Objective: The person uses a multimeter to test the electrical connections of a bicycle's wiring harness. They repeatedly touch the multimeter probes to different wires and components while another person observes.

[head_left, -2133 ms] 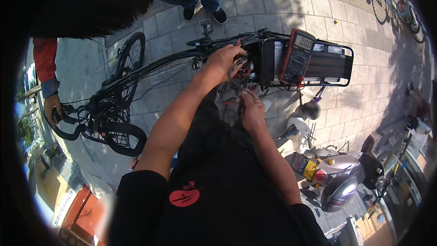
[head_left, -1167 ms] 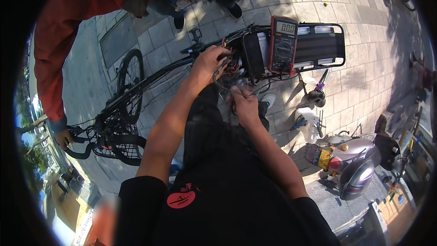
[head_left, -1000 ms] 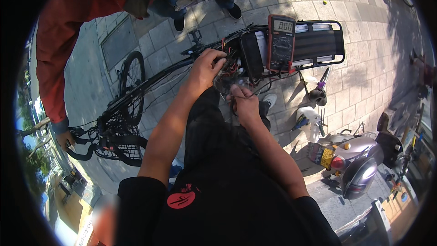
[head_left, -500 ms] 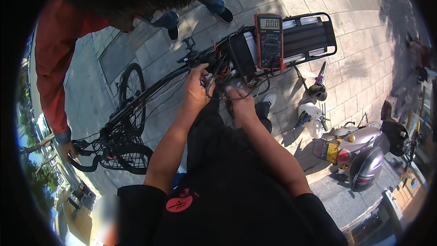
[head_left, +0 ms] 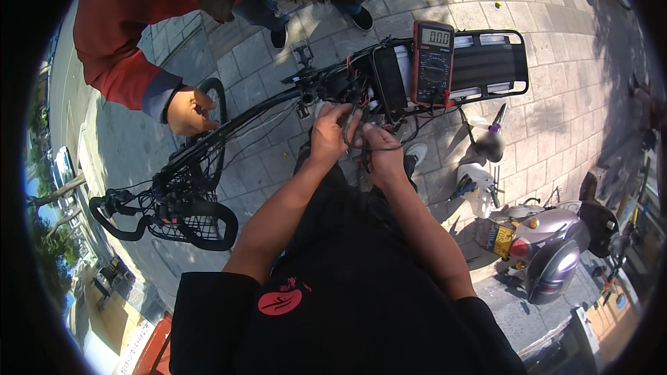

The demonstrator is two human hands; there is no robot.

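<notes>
A black bicycle (head_left: 243,117) stands across the paving, loose dark and red wires (head_left: 356,97) spilling from a compartment just ahead of its rear rack (head_left: 486,66). A red-and-black multimeter (head_left: 433,62) lies on the rack, with test leads running down. My left hand (head_left: 330,132) is closed on dark cables beneath the compartment, its thumb and fingers pinched together. Just to its right, my right hand (head_left: 382,149) grips a dark cable too, with some fingertips hidden. A cable loop passes between and across both hands.
A person in a red sleeve (head_left: 121,76) leans in from top left, hand (head_left: 191,111) above the front wheel. Right of the bicycle are a purple-handled tool (head_left: 493,128), a white container with tools (head_left: 476,187) and a parked scooter (head_left: 556,250). A tree stands far left.
My left hand has moved down from the wire compartment, closer to my right hand. The other person's hand has left the handlebar, moving up and rightward. The multimeter stays on the rack.
</notes>
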